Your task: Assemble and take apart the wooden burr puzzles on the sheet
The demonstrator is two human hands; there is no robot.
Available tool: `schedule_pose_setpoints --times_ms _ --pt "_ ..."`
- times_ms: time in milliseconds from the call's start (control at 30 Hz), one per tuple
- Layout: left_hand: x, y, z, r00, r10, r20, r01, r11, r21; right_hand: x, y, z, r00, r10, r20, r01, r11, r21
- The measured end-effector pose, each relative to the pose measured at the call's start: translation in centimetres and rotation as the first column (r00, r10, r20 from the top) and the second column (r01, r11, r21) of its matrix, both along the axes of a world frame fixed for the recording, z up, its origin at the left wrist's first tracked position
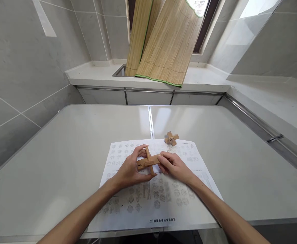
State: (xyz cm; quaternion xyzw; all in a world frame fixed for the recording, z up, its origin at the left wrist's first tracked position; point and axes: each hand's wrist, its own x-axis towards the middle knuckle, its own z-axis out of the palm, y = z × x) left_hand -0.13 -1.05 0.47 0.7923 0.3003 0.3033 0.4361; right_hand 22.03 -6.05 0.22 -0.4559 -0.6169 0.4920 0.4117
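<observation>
Both my hands hold a small wooden interlocking puzzle (pixel 146 163) above the printed sheet. It is made of a flat bar with a dark mark near its left end, crossed by a thinner stick. My left hand (pixel 133 166) spans the thin stick, thumb at its lower end and a fingertip at its upper end. With thumb and fingers, my right hand (pixel 172 164) pinches the right end of the flat bar. Past my hands, a second wooden puzzle (pixel 171 139), star-shaped with a marked face, rests at the sheet's far edge.
The large white sheet (pixel 163 211) bears rows of small line drawings and lies on a pale table (pixel 62 162) with a seam down its middle. Beyond stand a white counter ledge (pixel 94 76) and a hanging bamboo mat (pixel 168 44). Tiled walls flank both sides.
</observation>
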Motion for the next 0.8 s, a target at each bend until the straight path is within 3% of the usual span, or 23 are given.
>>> schedule_pose_setpoints --times_ms 267,500,800 --pt "0.1 0.2 -0.3 0.998 0.056 -0.012 -0.055 0.994 0.092 -0.8 -0.2 -0.1 0.994 -0.105 -0.039 0.105 0.994 -0.02" --pt "-0.1 0.2 0.0 0.998 0.041 -0.048 -0.031 0.982 0.184 -0.8 -0.2 -0.4 0.991 0.004 -0.132 -0.015 0.996 -0.086" --pt "0.0 0.4 1.0 0.996 0.046 0.08 -0.045 0.999 -0.008 -0.3 0.4 -0.7 0.917 0.012 -0.4 -0.118 0.963 -0.242"
